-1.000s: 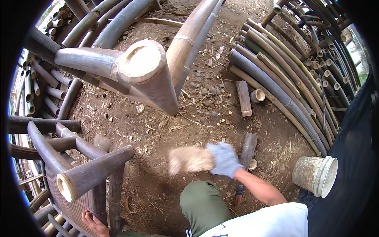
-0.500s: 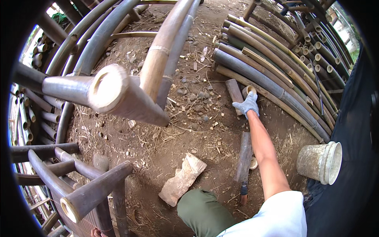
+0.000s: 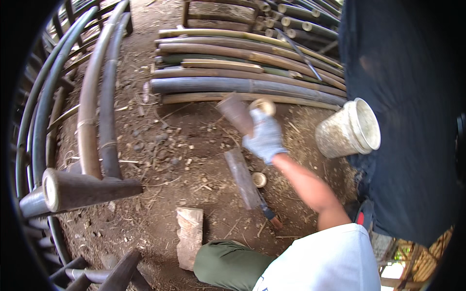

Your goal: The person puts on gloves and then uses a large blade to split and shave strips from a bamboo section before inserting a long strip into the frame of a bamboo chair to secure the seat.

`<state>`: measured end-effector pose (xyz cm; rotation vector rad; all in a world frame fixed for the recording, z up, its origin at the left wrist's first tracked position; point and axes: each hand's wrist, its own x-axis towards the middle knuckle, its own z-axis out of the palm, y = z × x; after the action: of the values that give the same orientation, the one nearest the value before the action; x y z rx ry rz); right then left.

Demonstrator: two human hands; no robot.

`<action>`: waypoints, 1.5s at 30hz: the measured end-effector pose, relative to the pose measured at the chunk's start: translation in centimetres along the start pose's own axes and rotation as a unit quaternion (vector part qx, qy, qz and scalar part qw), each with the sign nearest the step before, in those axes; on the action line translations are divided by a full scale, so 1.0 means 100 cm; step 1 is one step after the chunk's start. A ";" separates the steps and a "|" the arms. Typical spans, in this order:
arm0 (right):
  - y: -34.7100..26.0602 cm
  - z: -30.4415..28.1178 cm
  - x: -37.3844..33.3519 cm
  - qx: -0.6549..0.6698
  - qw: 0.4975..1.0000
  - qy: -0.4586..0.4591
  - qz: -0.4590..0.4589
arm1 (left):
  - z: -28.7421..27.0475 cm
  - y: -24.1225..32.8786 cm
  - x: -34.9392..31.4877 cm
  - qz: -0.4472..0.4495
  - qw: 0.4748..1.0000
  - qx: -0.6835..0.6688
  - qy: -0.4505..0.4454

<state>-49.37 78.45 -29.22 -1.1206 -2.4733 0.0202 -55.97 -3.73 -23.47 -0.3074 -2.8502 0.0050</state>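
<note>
My right hand (image 3: 266, 138), in a pale grey glove, is closed around a short bamboo piece with a pale cut end (image 3: 263, 105). A dark short bamboo piece (image 3: 235, 112) lies against its thumb side; motion blur hides whether the hand grips this one too. Nearer to me, another dark bamboo piece (image 3: 241, 177) rests on the dirt, with a small pale-ended round piece (image 3: 259, 180) beside it. A dark and brown handle (image 3: 270, 215) sticks out at its near end; what it belongs to is unclear. My left hand is out of view.
Long bamboo poles (image 3: 204, 86) lie side by side beyond my hand. A dirty white bucket (image 3: 341, 131) stands at right before a dark cloth (image 3: 403, 121). Jointed bamboo frames (image 3: 92, 191) stand at left. A pale block (image 3: 190, 235) sits by my green-clad knee (image 3: 228, 266).
The view has swung to the right. My right hand has drawn nearer to me from beside the poles, the bamboo moving with it. The left fingertips at the lower edge have gone out of view.
</note>
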 end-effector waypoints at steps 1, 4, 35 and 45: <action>0.033 -0.040 -0.009 -0.031 0.997 0.077 -0.004 | 0.006 -0.008 0.005 0.004 1.000 -0.001 -0.007; 0.160 -0.168 -0.031 -0.123 0.973 0.124 0.152 | 0.012 -0.018 0.010 -0.004 1.000 -0.003 -0.020; -0.578 -0.205 -0.433 0.394 0.447 -0.302 -0.744 | -0.023 -0.059 -0.335 -0.632 0.497 -0.361 0.473; -0.597 -0.185 -0.556 0.289 0.525 -0.189 -0.778 | 0.120 -0.202 -0.477 -0.829 0.535 0.019 0.160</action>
<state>-52.44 -4.85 -22.08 1.6402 -2.4708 0.5203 -18.59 -33.14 -47.17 2.0928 -1.6282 -0.3033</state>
